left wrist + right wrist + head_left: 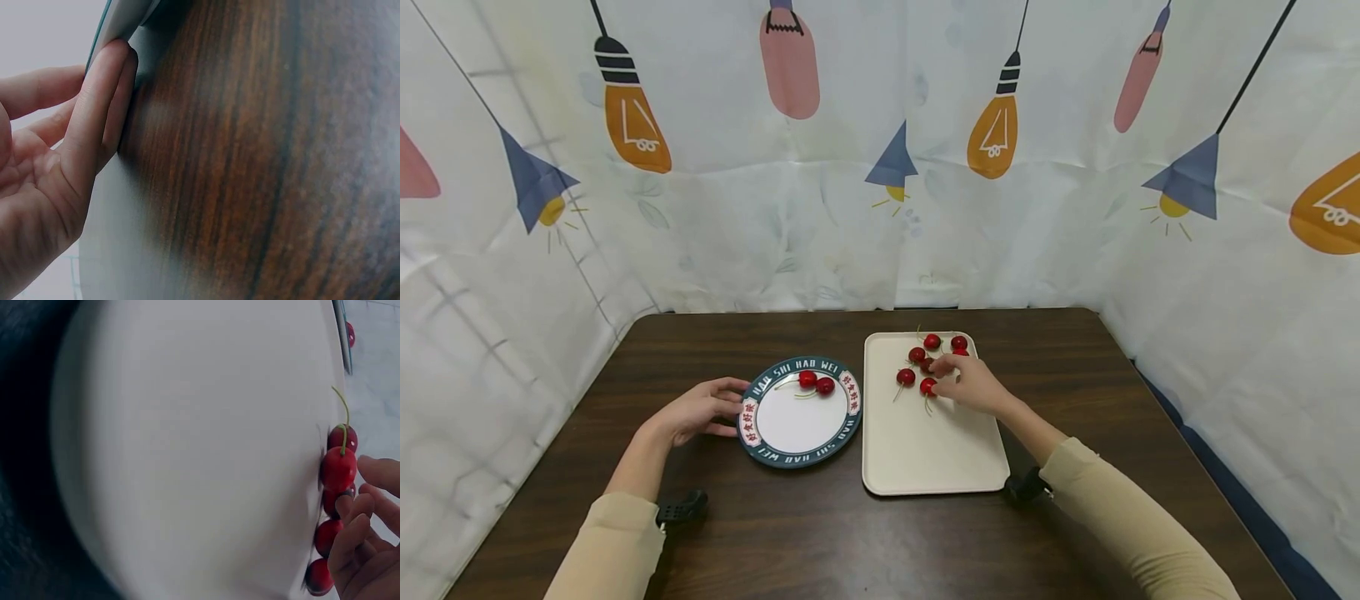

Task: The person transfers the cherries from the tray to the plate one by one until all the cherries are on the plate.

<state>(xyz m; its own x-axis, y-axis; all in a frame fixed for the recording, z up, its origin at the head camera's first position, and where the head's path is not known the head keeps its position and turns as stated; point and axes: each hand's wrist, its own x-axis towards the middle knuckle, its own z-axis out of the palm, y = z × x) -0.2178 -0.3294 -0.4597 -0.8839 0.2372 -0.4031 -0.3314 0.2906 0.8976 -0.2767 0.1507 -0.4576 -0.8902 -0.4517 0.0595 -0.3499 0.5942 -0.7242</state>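
Note:
The left hand (700, 410) rests at the left edge of a round plate (799, 459) with a dark blue-green rim. Its fairly straight fingers touch the plate edge (125, 22) in the left wrist view. Two red cherries (824, 386) lie on the plate. Over a cream tray (932, 458), the right hand (972, 385) reaches among several cherries (906, 377), its fingertips beside a near cherry (928, 387). From the right wrist, the thumb and bent fingers (353, 534) stand around a stemmed cherry (339, 469), with a visible gap at the thumb.
Plate and tray stand side by side on a dark brown wooden table (775, 533). Behind and beside it hangs a white cloth (737, 225) printed with lamps and bulbs. A dark band is on each wrist.

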